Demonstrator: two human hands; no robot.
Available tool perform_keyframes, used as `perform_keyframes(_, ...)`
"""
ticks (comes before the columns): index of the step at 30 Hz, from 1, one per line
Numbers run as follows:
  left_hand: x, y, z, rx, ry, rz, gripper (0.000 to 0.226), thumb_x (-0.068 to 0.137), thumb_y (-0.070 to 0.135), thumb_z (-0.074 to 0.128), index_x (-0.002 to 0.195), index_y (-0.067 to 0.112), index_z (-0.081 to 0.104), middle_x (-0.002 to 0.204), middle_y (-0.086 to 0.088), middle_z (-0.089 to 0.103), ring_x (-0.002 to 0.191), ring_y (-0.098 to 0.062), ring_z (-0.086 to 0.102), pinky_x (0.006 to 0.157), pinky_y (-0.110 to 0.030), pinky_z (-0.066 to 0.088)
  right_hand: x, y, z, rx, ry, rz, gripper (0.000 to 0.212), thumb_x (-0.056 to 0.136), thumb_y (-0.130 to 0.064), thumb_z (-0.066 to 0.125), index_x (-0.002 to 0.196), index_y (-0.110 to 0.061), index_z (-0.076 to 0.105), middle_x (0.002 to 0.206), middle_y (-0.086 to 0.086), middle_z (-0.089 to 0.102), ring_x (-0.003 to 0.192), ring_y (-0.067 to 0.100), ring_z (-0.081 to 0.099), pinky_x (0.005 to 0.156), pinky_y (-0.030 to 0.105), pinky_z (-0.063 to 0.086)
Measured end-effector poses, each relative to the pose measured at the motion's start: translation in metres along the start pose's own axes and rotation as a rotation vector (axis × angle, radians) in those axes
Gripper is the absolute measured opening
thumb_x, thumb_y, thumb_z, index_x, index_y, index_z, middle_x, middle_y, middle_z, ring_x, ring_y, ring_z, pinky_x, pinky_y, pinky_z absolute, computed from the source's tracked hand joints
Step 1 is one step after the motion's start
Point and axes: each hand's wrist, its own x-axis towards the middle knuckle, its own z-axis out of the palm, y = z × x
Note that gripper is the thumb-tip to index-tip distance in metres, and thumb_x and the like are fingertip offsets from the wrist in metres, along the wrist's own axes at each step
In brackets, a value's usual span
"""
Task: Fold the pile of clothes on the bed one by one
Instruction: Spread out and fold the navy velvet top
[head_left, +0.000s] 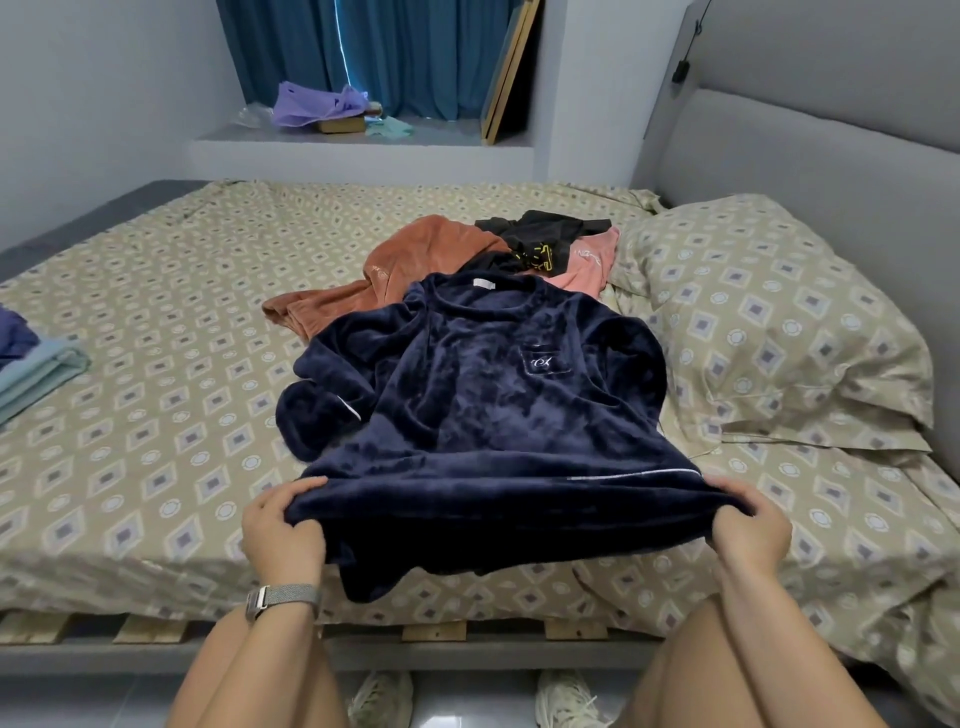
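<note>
Clothes (498, 249) are waiting piled at centre frame on the bed (156, 415) while the left hand (283, 530) and right hand (750, 525) are each gripping the navy top's (483, 410) hem, probably laying it flat before folding sleeves inward; its pocket emblem is proving unreadable.

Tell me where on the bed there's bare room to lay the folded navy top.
Bare sheet lies between the folded stack at the left edge and the navy top. Crowded: the unfolded pile behind the top, and the pillow on the right.
</note>
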Motion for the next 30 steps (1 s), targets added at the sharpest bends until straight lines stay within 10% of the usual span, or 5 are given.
perform_keyframes(6, -0.004, -0.005, 0.001, 0.131, -0.107, 0.040, 0.052, 0.073, -0.021, 0.045, 0.068, 0.024, 0.072, 0.113, -0.009, 0.052, 0.098, -0.024, 0.054, 0.089, -0.032, 0.043, 0.008, -0.001, -0.008, -0.066, 0.087, -0.142, 0.051, 0.069, 0.016, 0.037, 0.079, -0.022, 0.069, 0.107, 0.013, 0.068, 0.098, 0.029, 0.061, 0.078, 0.025, 0.045)
perform_keyframes(13, -0.006, -0.024, 0.003, 0.544, -0.794, -0.111, 0.032, 0.072, 0.004, 0.063, 0.085, 0.033, 0.060, 0.137, -0.012, 0.030, 0.118, -0.031, 0.044, 0.101, -0.028, 0.038, 0.002, -0.001, -0.009, -0.491, -0.588, 0.135, 0.078, 0.069, 0.001, 0.067, 0.139, -0.025, 0.041, 0.106, 0.012, 0.059, 0.089, 0.028, 0.059, 0.077, 0.037, 0.052)
perform_keyframes(19, 0.001, -0.014, -0.001, 0.205, -0.475, -0.335, 0.069, 0.080, 0.041, 0.075, 0.129, 0.005, 0.042, 0.117, -0.009, 0.051, 0.111, -0.031, 0.055, 0.090, -0.036, 0.043, -0.004, -0.012, -0.012, -0.443, -0.935, 0.359, 0.126, 0.056, -0.051, 0.088, 0.148, -0.049, 0.003, 0.135, -0.010, 0.028, 0.134, 0.032, 0.036, 0.085, 0.050, 0.042)
perform_keyframes(26, 0.004, -0.010, -0.009, -0.034, -0.577, -0.468, 0.031, 0.074, 0.021, 0.083, 0.092, -0.002, 0.070, 0.081, -0.018, 0.073, 0.075, -0.034, 0.070, 0.064, -0.037, 0.057, 0.010, -0.003, -0.011, -0.257, -0.532, 0.373, 0.043, 0.090, -0.014, 0.068, 0.125, 0.006, 0.054, 0.096, 0.017, 0.065, 0.079, 0.031, 0.063, 0.066, 0.043, 0.055)
perform_keyframes(30, 0.011, -0.001, -0.014, -0.529, -0.425, -0.395, 0.018, 0.086, 0.023, 0.070, 0.100, 0.012, 0.069, 0.092, -0.011, 0.074, 0.081, -0.028, 0.070, 0.066, -0.034, 0.059, 0.023, -0.003, -0.026, 0.069, -0.463, 0.317, 0.021, 0.096, -0.012, 0.058, 0.116, -0.004, 0.060, 0.091, 0.011, 0.064, 0.080, 0.022, 0.060, 0.048, 0.023, 0.055)
